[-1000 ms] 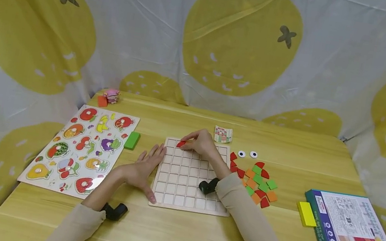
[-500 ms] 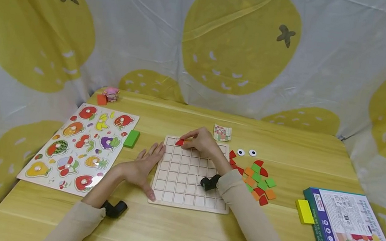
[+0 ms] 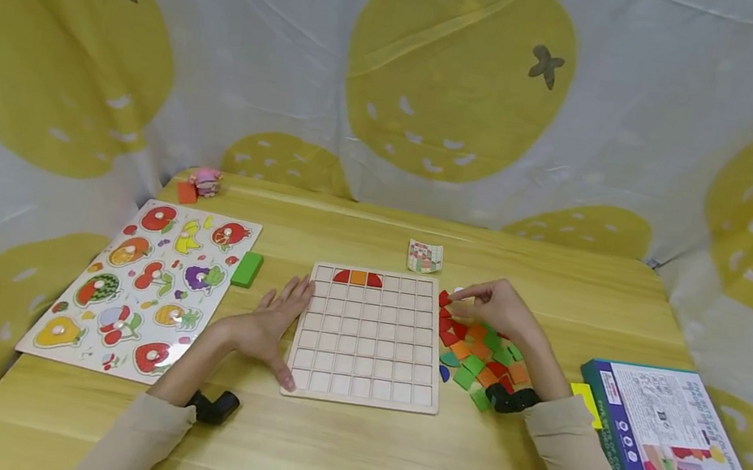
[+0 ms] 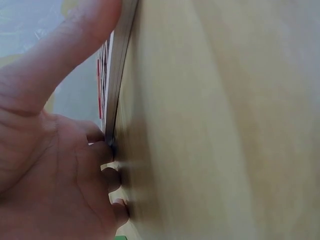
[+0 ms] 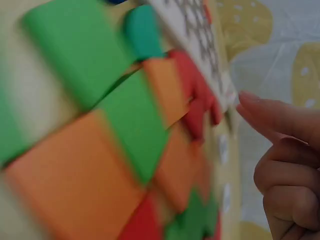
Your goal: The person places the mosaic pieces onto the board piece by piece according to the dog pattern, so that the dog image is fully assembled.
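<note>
The wooden grid board (image 3: 358, 341) lies in the middle of the table. In its top row sit a red quarter-round piece (image 3: 342, 276), an orange square (image 3: 358, 277) and a second red quarter-round piece (image 3: 375, 280), side by side. My left hand (image 3: 261, 328) is spread along the board's left edge, thumb by the near corner and fingertips at the side. Over the pile of coloured pieces right of the board, my right hand (image 3: 501, 311) reaches with index finger and thumb apart beside red pieces (image 3: 446, 312). The right wrist view shows its other fingers bent, holding nothing visible.
A small pattern card (image 3: 425, 257) lies behind the board. On the left are a fruit puzzle (image 3: 138, 292), a green block (image 3: 247, 270) and a pink figurine (image 3: 205, 181). A box (image 3: 687, 465) with a yellow block (image 3: 588, 403) stands at the right.
My right hand has let go of a red piece in the board's top row and moved right to the pile. The left hand stays at the board's edge.
</note>
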Motion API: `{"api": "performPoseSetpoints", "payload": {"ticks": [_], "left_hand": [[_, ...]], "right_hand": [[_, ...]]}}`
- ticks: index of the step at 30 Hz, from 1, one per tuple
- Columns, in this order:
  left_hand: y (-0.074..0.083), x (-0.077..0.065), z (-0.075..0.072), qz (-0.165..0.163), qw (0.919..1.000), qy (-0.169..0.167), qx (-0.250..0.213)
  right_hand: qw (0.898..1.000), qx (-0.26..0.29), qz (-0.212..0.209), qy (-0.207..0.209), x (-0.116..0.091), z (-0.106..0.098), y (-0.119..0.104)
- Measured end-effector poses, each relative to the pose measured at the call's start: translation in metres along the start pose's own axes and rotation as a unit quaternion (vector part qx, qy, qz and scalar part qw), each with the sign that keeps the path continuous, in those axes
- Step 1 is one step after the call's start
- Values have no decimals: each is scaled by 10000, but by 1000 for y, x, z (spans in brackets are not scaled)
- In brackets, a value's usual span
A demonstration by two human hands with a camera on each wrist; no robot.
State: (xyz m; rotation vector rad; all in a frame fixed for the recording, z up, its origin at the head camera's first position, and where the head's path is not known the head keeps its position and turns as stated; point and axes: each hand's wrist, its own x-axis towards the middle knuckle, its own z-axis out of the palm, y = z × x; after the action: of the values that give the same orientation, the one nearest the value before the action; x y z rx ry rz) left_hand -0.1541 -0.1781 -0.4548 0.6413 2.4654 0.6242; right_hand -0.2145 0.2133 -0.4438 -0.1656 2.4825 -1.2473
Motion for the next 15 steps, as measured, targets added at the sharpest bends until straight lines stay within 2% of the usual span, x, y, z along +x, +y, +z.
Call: {"api": "performPoseSetpoints", "payload": {"ticks": [3,6,11,13,15], "left_hand": [[-2,-3,0,-23,10000,37,16],[-2,-4,0,8,10000,44,36],[-1,-3,1,59,10000,61,44],[0,-3,1,62,9999,64,57],[0,-2,0,55,9999,61,86]], "right_hand": [[9997,152,87,-155,-4,1,13],[9996,243,120,-2,-3,6,18],[9978,334,185,549,5,11,13],[9980,255,148,566,9,11,10],[9991,98,90,402,14,11,7]]}}
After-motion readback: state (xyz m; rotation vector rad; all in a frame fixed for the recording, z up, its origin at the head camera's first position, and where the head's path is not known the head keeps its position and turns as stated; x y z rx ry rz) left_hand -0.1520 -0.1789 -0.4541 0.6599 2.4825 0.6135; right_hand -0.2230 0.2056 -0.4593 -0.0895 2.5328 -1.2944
